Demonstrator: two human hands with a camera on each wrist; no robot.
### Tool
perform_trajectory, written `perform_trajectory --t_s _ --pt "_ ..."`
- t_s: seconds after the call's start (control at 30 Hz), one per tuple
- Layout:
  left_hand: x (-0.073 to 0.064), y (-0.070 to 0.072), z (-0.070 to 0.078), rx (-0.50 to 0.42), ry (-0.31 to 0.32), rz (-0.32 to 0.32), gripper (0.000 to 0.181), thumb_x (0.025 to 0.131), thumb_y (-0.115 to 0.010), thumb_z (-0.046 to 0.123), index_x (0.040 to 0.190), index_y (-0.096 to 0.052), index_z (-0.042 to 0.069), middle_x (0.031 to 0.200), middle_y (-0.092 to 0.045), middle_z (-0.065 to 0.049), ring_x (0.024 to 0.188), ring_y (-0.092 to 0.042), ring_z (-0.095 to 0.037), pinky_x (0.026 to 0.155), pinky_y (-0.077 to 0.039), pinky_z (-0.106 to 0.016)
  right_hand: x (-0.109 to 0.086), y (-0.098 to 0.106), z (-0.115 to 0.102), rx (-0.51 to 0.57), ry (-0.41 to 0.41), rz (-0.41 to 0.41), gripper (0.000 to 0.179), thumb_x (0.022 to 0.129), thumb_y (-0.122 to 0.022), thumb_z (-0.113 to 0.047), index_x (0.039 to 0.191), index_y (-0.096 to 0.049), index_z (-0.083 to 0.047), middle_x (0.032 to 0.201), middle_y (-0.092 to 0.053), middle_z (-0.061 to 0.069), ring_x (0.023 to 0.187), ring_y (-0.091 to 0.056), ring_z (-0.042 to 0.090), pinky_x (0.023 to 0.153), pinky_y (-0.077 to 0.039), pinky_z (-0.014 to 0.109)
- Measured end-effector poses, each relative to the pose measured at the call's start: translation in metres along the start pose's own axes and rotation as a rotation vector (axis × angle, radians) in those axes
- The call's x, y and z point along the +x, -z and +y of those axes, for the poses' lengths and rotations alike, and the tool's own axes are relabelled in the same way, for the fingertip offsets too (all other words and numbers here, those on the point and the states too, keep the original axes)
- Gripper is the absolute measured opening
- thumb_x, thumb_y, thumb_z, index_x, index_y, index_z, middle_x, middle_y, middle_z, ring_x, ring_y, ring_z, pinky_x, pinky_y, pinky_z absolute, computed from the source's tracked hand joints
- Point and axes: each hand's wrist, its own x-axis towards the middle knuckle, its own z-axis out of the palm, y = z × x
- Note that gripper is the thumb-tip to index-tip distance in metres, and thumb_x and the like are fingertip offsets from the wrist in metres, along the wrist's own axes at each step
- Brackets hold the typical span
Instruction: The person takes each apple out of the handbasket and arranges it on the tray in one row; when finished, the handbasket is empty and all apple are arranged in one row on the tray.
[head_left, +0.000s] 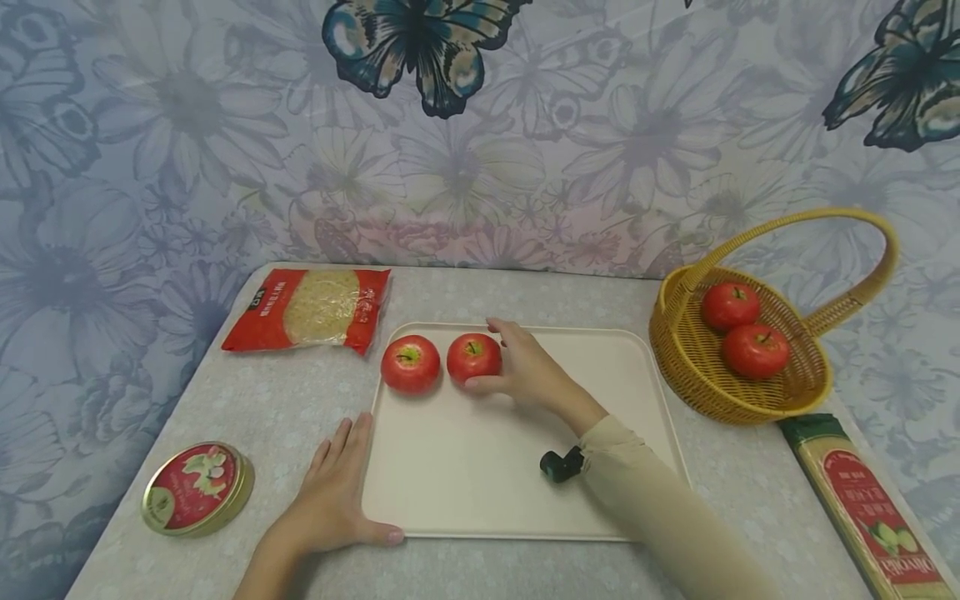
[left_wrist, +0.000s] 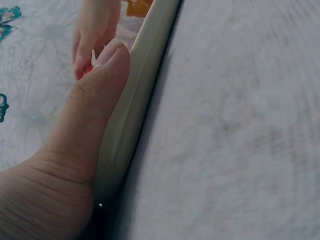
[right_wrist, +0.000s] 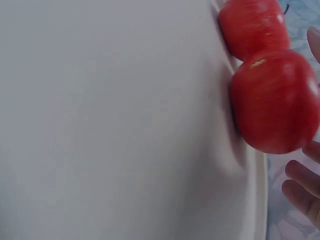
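Note:
My right hand (head_left: 536, 371) is at the right side of a red apple (head_left: 474, 358) on the cream tray (head_left: 487, 467). Its thumb and fingers spread around the fruit; in the right wrist view several fingertips (right_wrist: 302, 175) stand off the apple (right_wrist: 275, 102). A second apple (head_left: 410, 364) sits just left of it, near the tray's left rim. My left hand (head_left: 330, 496) rests at the tray's front left corner, fingers straight along the left edge. Its thumb (left_wrist: 95, 95) lies against the front rim in the left wrist view.
A yellow wicker basket (head_left: 693, 375) with two apples (head_left: 756, 350) stands right of the tray. In front of it lies a long green-and-red packet (head_left: 870, 517). A red bag (head_left: 307, 308) lies back left, a round tin (head_left: 198, 487) front left. A dark wrist device (head_left: 561, 465) shows beside the right sleeve.

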Motion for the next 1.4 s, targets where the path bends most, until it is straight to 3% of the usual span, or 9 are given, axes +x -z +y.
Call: perform_trajectory --t_s 0.23,0.47,0.7,0.87,1.07,1.13,1.23,1.33,1.4 --pt "-0.001 0.001 0.001 0.000 0.007 -0.011 0.160 0.044 -0.078 0.085 0.159 -0.003 0.004 0.166 -0.010 -0.021 0.152 -0.005 -0.047 0.118 -0.006 -0.066 -0.029 0.025 -0.001 0.046 0.059 0.075 0.092 0.081 -0.078 -0.050 0.154 -0.032 -0.018 0.149 -0.045 0.007 0.134 -0.047 0.030 0.107 -0.045 0.051" --pt "-0.002 -0.002 0.000 -0.012 0.000 0.000 0.160 0.043 -0.078 0.084 0.159 -0.003 0.004 0.166 -0.009 -0.021 0.152 -0.004 -0.047 0.119 -0.006 -0.065 -0.066 0.045 0.009 0.073 0.119 0.184 0.081 0.086 -0.075 -0.045 0.151 -0.036 -0.018 0.147 -0.046 0.003 0.132 -0.048 0.026 0.107 -0.044 0.049" --pt "0.001 -0.003 -0.001 -0.018 0.005 -0.004 0.160 0.043 -0.079 0.083 0.160 -0.002 0.006 0.167 -0.009 -0.020 0.152 -0.003 -0.046 0.119 -0.006 -0.064 -0.105 0.070 0.041 0.090 0.156 0.392 0.071 0.085 -0.079 -0.019 0.146 -0.043 -0.015 0.141 -0.052 0.009 0.122 -0.053 0.026 0.096 -0.046 0.038" --pt "0.000 -0.001 -0.001 -0.009 -0.008 0.010 0.159 0.044 -0.080 0.083 0.159 -0.004 0.004 0.166 -0.011 -0.021 0.152 -0.005 -0.047 0.119 -0.007 -0.065 -0.126 0.094 0.062 0.064 0.109 0.546 0.070 0.082 -0.080 -0.008 0.144 -0.047 -0.012 0.137 -0.054 0.009 0.118 -0.052 0.018 0.092 -0.042 0.017" --pt "-0.001 0.001 0.001 -0.002 0.004 0.010 0.160 0.043 -0.080 0.083 0.159 -0.004 0.003 0.165 -0.011 -0.023 0.151 -0.005 -0.048 0.118 -0.006 -0.065 -0.140 0.123 0.087 -0.012 0.006 0.674 0.066 0.085 -0.079 -0.016 0.143 -0.049 -0.009 0.136 -0.054 0.012 0.114 -0.046 -0.002 0.091 -0.037 0.007" --pt "-0.001 0.001 0.001 -0.001 0.001 0.012 0.160 0.043 -0.080 0.083 0.159 -0.004 0.003 0.165 -0.011 -0.023 0.151 -0.005 -0.048 0.118 -0.006 -0.065 -0.143 0.131 0.096 -0.044 -0.054 0.688 0.067 0.086 -0.078 -0.023 0.144 -0.047 -0.010 0.138 -0.052 0.012 0.117 -0.046 0.004 0.095 -0.039 0.014" --pt "-0.001 0.000 0.001 -0.001 -0.010 0.019 0.159 0.044 -0.080 0.083 0.159 -0.005 0.002 0.165 -0.012 -0.023 0.151 -0.006 -0.048 0.118 -0.007 -0.065 -0.148 0.144 0.109 -0.063 -0.133 0.691 0.071 0.088 -0.076 -0.030 0.147 -0.043 -0.009 0.142 -0.048 0.016 0.124 -0.046 0.024 0.103 -0.043 0.040" --pt "-0.001 -0.001 0.001 -0.004 -0.017 0.024 0.159 0.043 -0.080 0.082 0.159 -0.005 0.002 0.165 -0.012 -0.023 0.151 -0.006 -0.049 0.118 -0.007 -0.065 -0.152 0.156 0.122 -0.081 -0.202 0.690 0.073 0.089 -0.073 -0.034 0.148 -0.040 -0.006 0.144 -0.043 0.023 0.128 -0.042 0.041 0.100 -0.038 0.065" --pt "0.000 -0.001 0.001 -0.005 -0.017 0.025 0.159 0.043 -0.080 0.082 0.159 -0.005 0.002 0.165 -0.012 -0.023 0.151 -0.006 -0.049 0.118 -0.007 -0.065 -0.154 0.163 0.130 -0.090 -0.239 0.695 0.074 0.090 -0.072 -0.036 0.148 -0.040 -0.005 0.144 -0.041 0.025 0.128 -0.040 0.044 0.100 -0.036 0.068"
